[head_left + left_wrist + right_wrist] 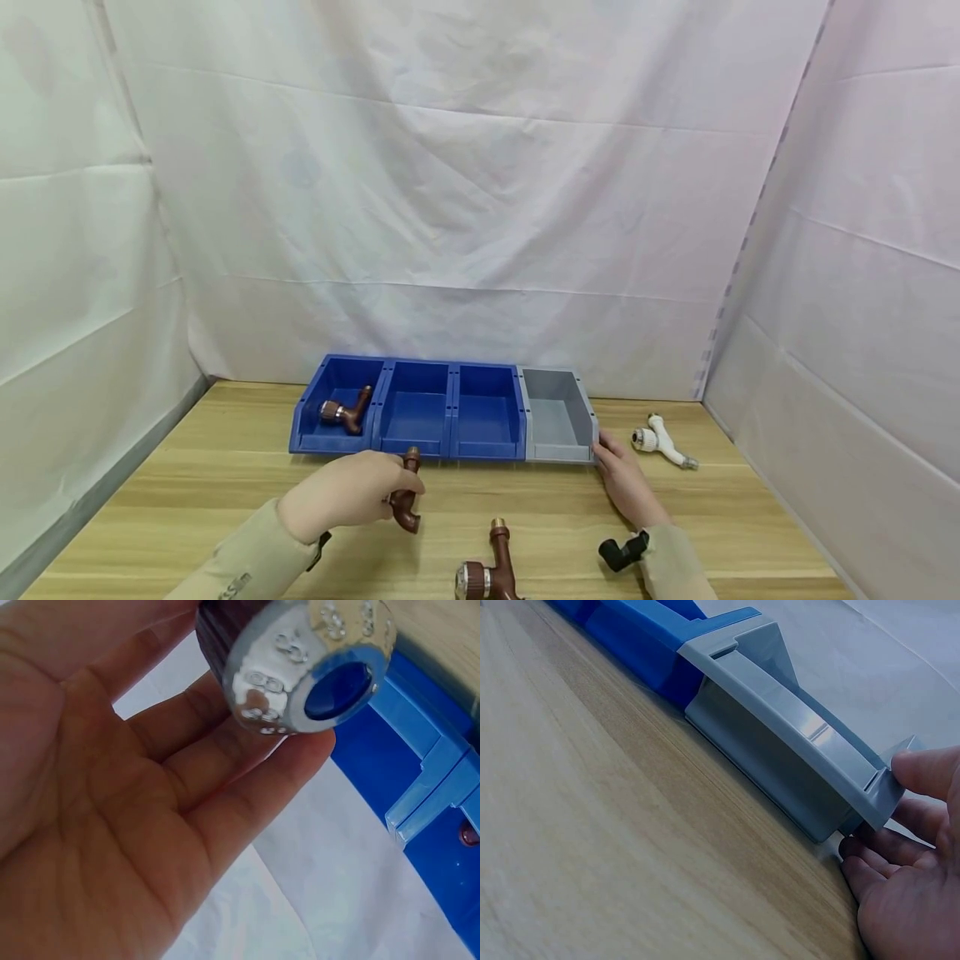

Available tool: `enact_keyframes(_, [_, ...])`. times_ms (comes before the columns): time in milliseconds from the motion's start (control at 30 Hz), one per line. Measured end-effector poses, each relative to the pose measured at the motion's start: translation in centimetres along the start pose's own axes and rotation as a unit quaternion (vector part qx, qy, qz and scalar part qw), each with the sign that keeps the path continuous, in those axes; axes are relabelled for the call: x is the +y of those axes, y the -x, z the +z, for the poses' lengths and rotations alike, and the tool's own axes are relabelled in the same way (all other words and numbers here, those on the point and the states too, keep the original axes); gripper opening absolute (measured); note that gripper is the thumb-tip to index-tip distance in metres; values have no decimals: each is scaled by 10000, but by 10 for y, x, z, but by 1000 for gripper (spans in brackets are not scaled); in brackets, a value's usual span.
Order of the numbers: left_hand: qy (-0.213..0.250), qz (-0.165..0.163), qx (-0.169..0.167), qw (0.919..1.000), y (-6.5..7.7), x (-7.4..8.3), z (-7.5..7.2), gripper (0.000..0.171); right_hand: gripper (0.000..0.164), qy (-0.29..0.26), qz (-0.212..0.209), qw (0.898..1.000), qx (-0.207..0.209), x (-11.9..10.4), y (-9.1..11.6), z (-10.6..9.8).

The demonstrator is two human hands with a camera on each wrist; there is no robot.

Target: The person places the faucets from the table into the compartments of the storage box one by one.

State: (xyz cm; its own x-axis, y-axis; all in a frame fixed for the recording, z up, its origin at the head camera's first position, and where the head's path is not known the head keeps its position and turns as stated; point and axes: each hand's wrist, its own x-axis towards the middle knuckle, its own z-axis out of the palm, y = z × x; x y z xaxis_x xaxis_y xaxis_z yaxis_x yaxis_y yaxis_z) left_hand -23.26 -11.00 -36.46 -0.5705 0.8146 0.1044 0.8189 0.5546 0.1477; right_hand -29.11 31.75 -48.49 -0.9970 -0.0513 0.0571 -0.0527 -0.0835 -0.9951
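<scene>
White sheeting (pixel 480 167) is hanging behind the tabletop (pixel 210 483), where the partly curled left hand (pixel 352 493) is pinching a probably stiff brown faucet (pixel 405 504) in front of the blue bins (pixel 487 448), its knob (pixel 277 667) likely offering the surest hold, while the right hand (pixel 624 481) is gripping the gray bin (pixel 558 452).

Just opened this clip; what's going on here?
A person's left hand holds a brown tap with a silver-ended round knob in front of a row of plastic bins. Their right hand grips the front corner of the grey open-fronted plastic bin at the row's right end. A second brown tap lies in the leftmost blue plastic bin; a third and a white tap lie on the wooden table.
</scene>
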Motion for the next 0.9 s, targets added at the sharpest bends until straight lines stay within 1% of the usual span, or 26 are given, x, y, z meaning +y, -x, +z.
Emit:
enact_keyframes(100, [-13,-11,4,10000,0,0,-1,34,57,-6,20,10000,5,0,0,0])
enact_keyframes(300, [-130,74,85,9999,-2,1,-3,32,58,48,40,10000,8,1,-1,0])
enact_keyframes(533, [-129,-39,-101,9999,-3,3,-9,35,58,49,-36,10000,-17,1,0,0])
enact_keyframes(900, [-193,-108,-208,9995,-6,5,-11,35,58,12,9,10000,26,1,-1,0])
